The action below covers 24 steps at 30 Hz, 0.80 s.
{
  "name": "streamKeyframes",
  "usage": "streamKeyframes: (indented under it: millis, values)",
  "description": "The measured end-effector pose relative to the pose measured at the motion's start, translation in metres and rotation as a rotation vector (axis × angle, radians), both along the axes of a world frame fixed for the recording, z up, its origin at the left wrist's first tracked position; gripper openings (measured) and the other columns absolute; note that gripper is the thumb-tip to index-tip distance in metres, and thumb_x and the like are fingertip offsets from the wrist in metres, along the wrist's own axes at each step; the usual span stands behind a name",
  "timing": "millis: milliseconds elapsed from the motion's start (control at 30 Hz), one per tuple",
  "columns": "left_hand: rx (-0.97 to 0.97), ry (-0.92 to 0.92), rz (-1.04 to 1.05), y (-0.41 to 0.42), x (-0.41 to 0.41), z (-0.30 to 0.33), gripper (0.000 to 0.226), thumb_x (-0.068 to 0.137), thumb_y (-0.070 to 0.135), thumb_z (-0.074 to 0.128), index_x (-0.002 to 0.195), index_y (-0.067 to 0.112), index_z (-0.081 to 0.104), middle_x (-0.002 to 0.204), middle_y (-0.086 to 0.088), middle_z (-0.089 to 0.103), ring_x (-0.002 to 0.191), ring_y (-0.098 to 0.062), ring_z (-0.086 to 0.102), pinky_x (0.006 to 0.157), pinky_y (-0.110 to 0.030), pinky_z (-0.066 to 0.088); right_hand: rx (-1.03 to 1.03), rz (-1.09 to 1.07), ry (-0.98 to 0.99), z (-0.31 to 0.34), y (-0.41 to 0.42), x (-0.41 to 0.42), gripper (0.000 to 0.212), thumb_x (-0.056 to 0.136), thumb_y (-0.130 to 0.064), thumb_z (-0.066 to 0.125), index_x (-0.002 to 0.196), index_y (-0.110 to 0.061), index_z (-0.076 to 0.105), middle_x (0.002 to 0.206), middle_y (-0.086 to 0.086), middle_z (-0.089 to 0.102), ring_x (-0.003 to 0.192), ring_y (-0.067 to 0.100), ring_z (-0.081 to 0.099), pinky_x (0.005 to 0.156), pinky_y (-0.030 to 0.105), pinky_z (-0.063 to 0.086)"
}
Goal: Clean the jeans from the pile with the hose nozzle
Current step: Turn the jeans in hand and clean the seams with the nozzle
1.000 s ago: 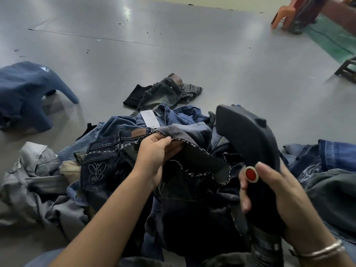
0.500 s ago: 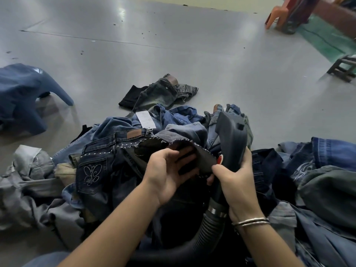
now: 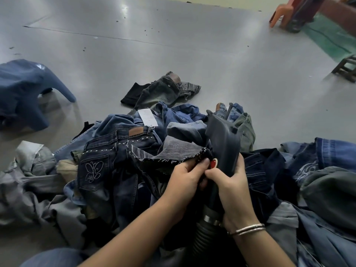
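lying on top of the denim pile [image 3: 107, 189] on the grey floor [image 3: 192, 60], the dark jeans [image 3: 123, 160] have one frayed hem [image 3: 173, 156] lifted. the left hand [image 3: 185, 182] pinches this hem and brings it to the black hose nozzle [image 3: 223, 143], probably so the opening meets the cloth. the right hand [image 3: 229, 182] wraps around the nozzle body, thumb just beside the red button [image 3: 213, 163], ready to press i think. a ribbed hose [image 3: 204, 236] runs down from it. a blue stool [image 3: 25, 89] stands well apart.
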<state>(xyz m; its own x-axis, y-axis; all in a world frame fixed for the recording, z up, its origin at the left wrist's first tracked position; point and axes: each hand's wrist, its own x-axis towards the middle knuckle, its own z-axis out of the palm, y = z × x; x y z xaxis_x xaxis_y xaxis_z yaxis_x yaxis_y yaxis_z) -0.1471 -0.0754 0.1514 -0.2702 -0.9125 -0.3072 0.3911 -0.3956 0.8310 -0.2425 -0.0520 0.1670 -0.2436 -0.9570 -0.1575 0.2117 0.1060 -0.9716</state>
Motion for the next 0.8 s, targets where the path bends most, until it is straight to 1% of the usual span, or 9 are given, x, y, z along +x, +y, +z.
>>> streamKeyframes:
  millis: [100, 200, 267, 333, 400, 500, 667, 733, 800]
  values:
    - [-0.101, -0.008, 0.006, -0.005, -0.001, -0.002, 0.024, 0.093, 0.018, 0.056, 0.078, 0.020, 0.074, 0.084, -0.019, 0.054, 0.066, -0.023, 0.046, 0.058, -0.024, 0.044, -0.006, 0.025, 0.001, 0.005, 0.002, -0.007, 0.044, 0.079, 0.014, 0.057, 0.106, -0.021, 0.056, 0.066, 0.006, 0.060, 0.048, 0.019, 0.058, 0.048, 0.027, 0.051]
    - [-0.161, 0.007, -0.007, -0.009, 0.004, -0.005, 0.017, 0.097, 0.012, 0.052, 0.095, 0.007, 0.068, 0.078, -0.011, 0.069, 0.048, -0.019, 0.051, 0.053, -0.025, 0.048, -0.030, 0.084, 0.044, 0.010, 0.004, -0.015, 0.046, 0.077, 0.009, 0.062, 0.110, -0.022, 0.054, 0.073, 0.012, 0.066, 0.047, 0.022, 0.059, 0.048, 0.030, 0.051]
    - [-0.158, -0.023, 0.044, -0.012, 0.007, -0.009, 0.013, 0.095, 0.009, 0.053, 0.099, 0.007, 0.066, 0.084, -0.013, 0.071, 0.061, -0.024, 0.061, 0.066, -0.037, 0.053, -0.045, 0.129, 0.058, 0.017, 0.007, -0.024, 0.044, 0.080, 0.014, 0.059, 0.108, -0.019, 0.053, 0.080, 0.013, 0.069, 0.045, 0.023, 0.057, 0.045, 0.032, 0.050]
    - [-0.132, -0.062, 0.124, -0.016, 0.011, -0.014, 0.017, 0.092, 0.004, 0.057, 0.097, 0.015, 0.069, 0.090, -0.007, 0.072, 0.081, -0.024, 0.065, 0.082, -0.043, 0.053, -0.048, 0.176, 0.059, 0.026, 0.010, -0.040, 0.038, 0.079, 0.016, 0.057, 0.099, -0.016, 0.052, 0.071, 0.011, 0.063, 0.043, 0.024, 0.055, 0.041, 0.031, 0.048]
    - [-0.140, -0.099, 0.128, -0.021, 0.016, -0.016, 0.028, 0.091, 0.002, 0.059, 0.113, 0.016, 0.065, 0.101, -0.001, 0.072, 0.095, -0.020, 0.065, 0.094, -0.040, 0.050, -0.025, 0.279, 0.081, 0.038, 0.017, -0.056, 0.037, 0.073, 0.007, 0.066, 0.096, -0.020, 0.056, 0.062, 0.014, 0.057, 0.042, 0.028, 0.054, 0.042, 0.029, 0.047]
    - [-0.210, -0.134, 0.097, -0.028, 0.022, -0.018, 0.056, 0.087, 0.005, 0.063, 0.138, 0.021, 0.048, 0.123, 0.003, 0.066, 0.115, -0.015, 0.061, 0.100, -0.032, 0.047, 0.050, 0.517, 0.096, 0.051, 0.027, -0.071, 0.059, 0.064, 0.001, 0.078, 0.105, -0.038, 0.064, 0.054, 0.022, 0.053, 0.041, 0.032, 0.054, 0.045, 0.022, 0.046]
    - [-0.325, -0.182, 0.017, -0.031, 0.020, -0.021, 0.059, 0.080, 0.011, 0.064, 0.129, 0.040, 0.047, 0.119, 0.013, 0.067, 0.113, -0.007, 0.061, 0.090, -0.020, 0.049, 0.037, 0.724, 0.110, 0.061, 0.035, -0.070, 0.074, 0.071, 0.002, 0.066, 0.116, -0.057, 0.055, 0.059, 0.013, 0.058, 0.046, 0.031, 0.059, 0.051, 0.022, 0.049]
    - [-0.345, -0.242, -0.021, -0.027, 0.016, -0.023, 0.063, 0.078, 0.012, 0.066, 0.135, 0.031, 0.046, 0.118, 0.010, 0.067, 0.113, -0.007, 0.061, 0.094, -0.024, 0.048, 0.028, 0.707, 0.130, 0.063, 0.032, -0.066, 0.072, 0.071, -0.001, 0.067, 0.116, -0.056, 0.055, 0.060, 0.008, 0.059, 0.047, 0.028, 0.061, 0.051, 0.022, 0.049]
    - [-0.366, -0.278, -0.031, -0.024, 0.011, -0.024, 0.064, 0.077, 0.010, 0.065, 0.138, 0.013, 0.045, 0.114, 0.008, 0.067, 0.110, -0.007, 0.061, 0.098, -0.030, 0.046, 0.046, 0.671, 0.163, 0.064, 0.029, -0.062, 0.068, 0.068, -0.007, 0.069, 0.114, -0.055, 0.056, 0.059, 0.006, 0.060, 0.048, 0.025, 0.062, 0.051, 0.022, 0.049]
